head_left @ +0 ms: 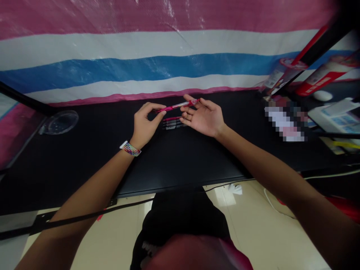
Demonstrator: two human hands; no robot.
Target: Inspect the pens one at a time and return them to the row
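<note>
A pink-red pen [177, 106] with a clear barrel is held a little above the black desk, tilted slightly up to the right. My left hand [146, 122], with a colourful woven band on its wrist, pinches the pen's left end between thumb and fingers. At the right end, my right hand [206, 117] has its thumb and forefinger on the pen, palm turned up and the other fingers loosely curled. Just below the pen, several more pens [171, 123] lie side by side on the desk, partly covered by my right fingertips.
On the black desk [180, 161], a clear plastic lid [60, 122] lies at left. A lidded cup with a red straw [281, 77], a red-and-white cup [319, 78], a white mouse [323, 96] and papers stand or lie at right. A striped sheet [157, 67] hangs behind.
</note>
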